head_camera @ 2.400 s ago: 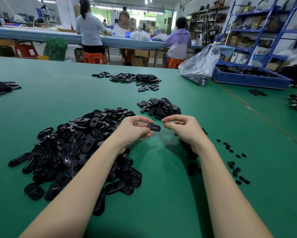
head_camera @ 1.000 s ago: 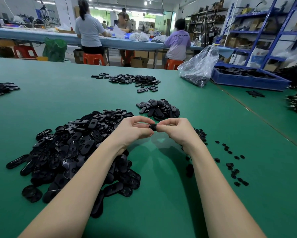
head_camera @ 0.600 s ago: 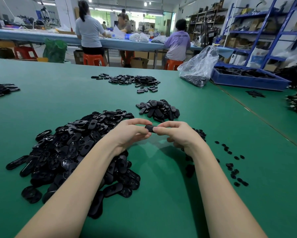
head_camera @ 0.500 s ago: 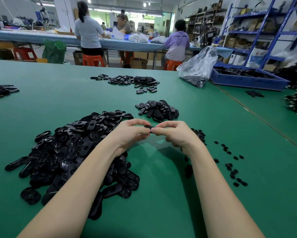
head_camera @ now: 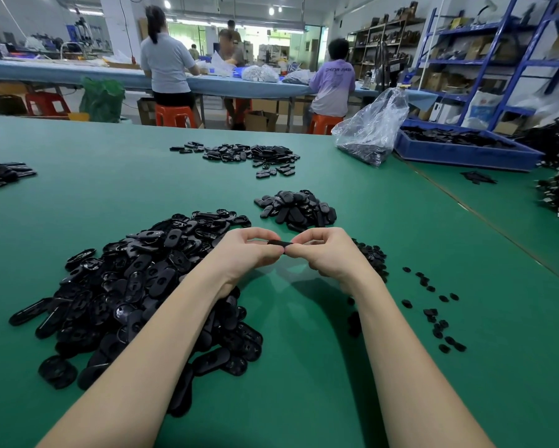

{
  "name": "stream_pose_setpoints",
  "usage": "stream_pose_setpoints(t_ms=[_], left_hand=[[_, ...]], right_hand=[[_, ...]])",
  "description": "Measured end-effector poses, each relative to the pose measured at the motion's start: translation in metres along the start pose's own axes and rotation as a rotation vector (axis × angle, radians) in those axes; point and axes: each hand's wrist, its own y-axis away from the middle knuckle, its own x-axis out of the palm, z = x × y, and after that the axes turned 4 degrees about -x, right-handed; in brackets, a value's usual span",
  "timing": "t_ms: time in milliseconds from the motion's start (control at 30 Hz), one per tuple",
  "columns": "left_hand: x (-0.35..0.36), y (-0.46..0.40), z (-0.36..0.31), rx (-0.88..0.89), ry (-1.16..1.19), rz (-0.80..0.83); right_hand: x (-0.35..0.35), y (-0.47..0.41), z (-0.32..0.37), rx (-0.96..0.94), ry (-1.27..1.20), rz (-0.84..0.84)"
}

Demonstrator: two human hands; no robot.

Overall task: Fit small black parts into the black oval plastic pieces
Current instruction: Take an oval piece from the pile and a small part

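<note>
Black oval piece (head_camera: 279, 243) was pinched edge-on between left hand (head_camera: 249, 253) and right hand (head_camera: 328, 253); glossy oval pile (head_camera: 136, 286) lay left, small parts (head_camera: 433, 305) right, on green felt table (head_camera: 304, 367).

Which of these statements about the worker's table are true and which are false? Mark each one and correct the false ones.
1. Both hands hold one black oval piece between them. True.
2. The left hand rests flat on the table. False: it is raised, pinching the piece.
3. The big pile of oval pieces lies on the person's left. True.
4. The clear plastic bag sits inside the blue tray. False: it stands on the table beside the tray.
5. The right hand pinches the piece. True.
</note>
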Motion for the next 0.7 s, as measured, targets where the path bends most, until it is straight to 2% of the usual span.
stream_pose_setpoints(t_ms=[500, 700], left_hand=[[-0.0043, -0.0028, -0.0019, 0.016, 0.074, 0.008], [0.0038, -0.002, -0.0014, 0.054, -0.012, -0.098]], right_hand=[[0.0056, 0.0028, -0.0003, -0.067, -0.089, -0.039], [0.0102, 0.0033, 0.0035, -0.098, 0.012, -0.108]])
